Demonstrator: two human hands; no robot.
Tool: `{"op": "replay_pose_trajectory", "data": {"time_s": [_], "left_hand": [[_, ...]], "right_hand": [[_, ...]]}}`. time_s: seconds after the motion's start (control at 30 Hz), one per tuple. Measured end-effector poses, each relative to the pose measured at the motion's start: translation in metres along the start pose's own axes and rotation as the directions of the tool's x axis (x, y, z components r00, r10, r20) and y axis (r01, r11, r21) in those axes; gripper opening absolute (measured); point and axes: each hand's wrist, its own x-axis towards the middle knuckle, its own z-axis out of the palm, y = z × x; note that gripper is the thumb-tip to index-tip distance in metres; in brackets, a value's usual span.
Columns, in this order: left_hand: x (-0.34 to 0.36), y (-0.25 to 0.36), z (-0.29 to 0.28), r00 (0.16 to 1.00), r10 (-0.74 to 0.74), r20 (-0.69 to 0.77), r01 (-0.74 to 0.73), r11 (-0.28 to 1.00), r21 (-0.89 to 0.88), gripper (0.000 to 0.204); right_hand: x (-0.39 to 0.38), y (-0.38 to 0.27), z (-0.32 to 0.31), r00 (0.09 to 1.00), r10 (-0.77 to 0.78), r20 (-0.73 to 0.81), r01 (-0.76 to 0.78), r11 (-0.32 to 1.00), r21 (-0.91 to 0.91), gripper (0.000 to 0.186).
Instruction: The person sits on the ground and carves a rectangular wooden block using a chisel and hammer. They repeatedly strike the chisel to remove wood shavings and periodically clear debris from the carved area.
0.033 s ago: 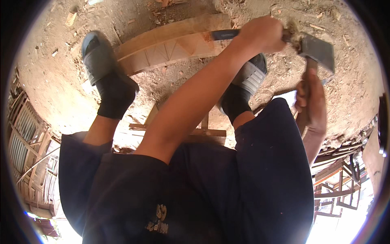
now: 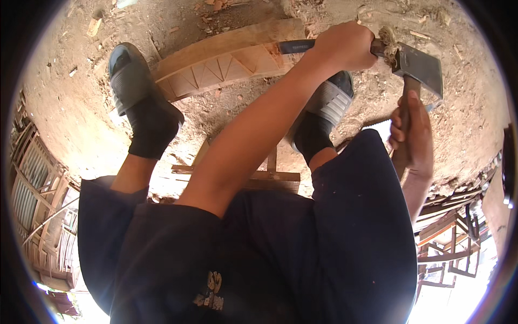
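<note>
Left hand: the left hand (image 2: 345,46) is closed in a fist around a dark-handled tool (image 2: 297,46), knuckles up.
Right hand: the right hand (image 2: 418,121) is wrapped around the handle of a hammer (image 2: 423,67), thumb along the shaft.
Hammer: its dark, blocky metal head is just beside the tool's right end; whether the 2 touch, I cannot tell.
Tool: lies crosswise, its left end over the beam's right end, its right end sticking out past the fist.
Beam: the wooden beam (image 2: 216,51) lies on the ground (image 2: 453,143), slanting lines along its near side.
Feet: 2 gray sandals, the left sandal (image 2: 128,86) beside the beam's left end, the right sandal (image 2: 334,100) near its right end.
Ground: bare earth, with wood chips (image 2: 218,5) scattered beyond the beam's far edge.
</note>
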Motion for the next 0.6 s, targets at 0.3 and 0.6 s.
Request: {"op": "replay_pose_trajectory", "data": {"time_s": [0.3,0.6], "left_hand": [[0.007,-0.006,0.008,1.0,0.012,-0.023,-0.011,0.997,0.072,0.032],[-0.004,-0.015,0.006,0.999,0.0,-0.032,0.002,0.998,0.063,0.031]], "right_hand": [[0.021,-0.02,-0.06,0.959,-0.25,-0.135,0.281,0.903,0.324,0.033],[0.005,-0.01,-0.001,1.0,-0.028,0.009,0.028,0.997,0.074,0.037]]}}
